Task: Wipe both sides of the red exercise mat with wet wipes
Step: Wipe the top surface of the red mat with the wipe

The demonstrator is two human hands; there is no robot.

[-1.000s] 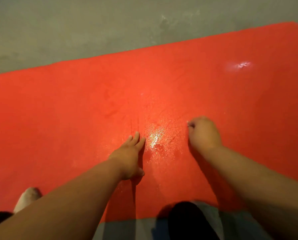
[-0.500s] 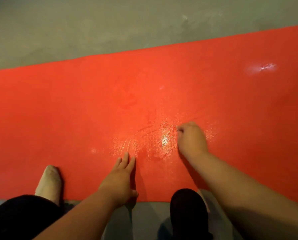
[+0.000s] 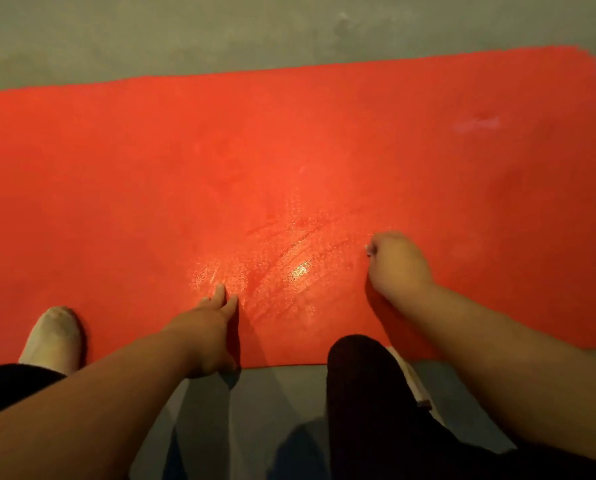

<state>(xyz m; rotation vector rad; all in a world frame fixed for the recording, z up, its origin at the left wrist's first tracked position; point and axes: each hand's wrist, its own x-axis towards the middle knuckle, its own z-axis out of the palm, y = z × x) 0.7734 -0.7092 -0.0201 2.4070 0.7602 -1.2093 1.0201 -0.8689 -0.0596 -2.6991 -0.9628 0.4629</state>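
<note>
- While its fingers curl tight around a wipe, of which only a white sliver shows, the right hand rests on the mat.
- Left of it, a wet sheen glistens on the red surface, between both hands.
- Beyond that, the left hand lies flat, fingers straight, on the mat's near edge.
- Further left, a socked foot stands on the mat.
- Grey floor surrounds the mat.
</note>
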